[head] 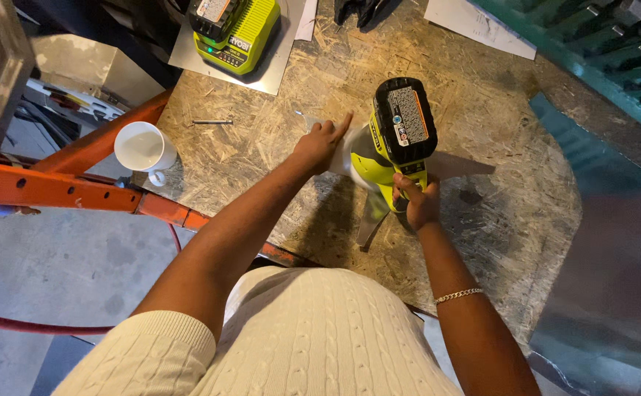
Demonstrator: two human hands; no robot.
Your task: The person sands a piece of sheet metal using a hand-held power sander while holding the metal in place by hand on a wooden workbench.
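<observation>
A cordless power tool (394, 147) in lime green, its black battery pack facing up toward the camera, stands nose-down on a strip of thin sheet metal (373, 213) near the middle of a chipboard worktop (261, 147). The right hand (417, 202) is wrapped tight around the tool's grip, fingers closed on it, a silver chain bracelet (458, 295) at the wrist. The left hand (322, 143) lies flat and spread just beside the tool, fingers apart, pressing on the pale end of the metal strip where it meets the tool's head; that spot is blurred, so the exact contact cannot be told. The strip runs out from under the tool toward the person, its far end raised a little above the board.

The worktop is rough, flaked wood, pale and scuffed, resting on an orange steel frame (78, 187). A single screw (212, 122) lies on it to the left, and a white mug (143, 147) sits at the left edge by the frame. At the far edge a matching green battery charger (236, 33) sits on a square metal plate (276, 77). A large sheet of dull metal (614, 249) overlaps the table's right side. Below lies a grey concrete floor (49, 257). The person wears a cream cable-knit top (320, 337).
</observation>
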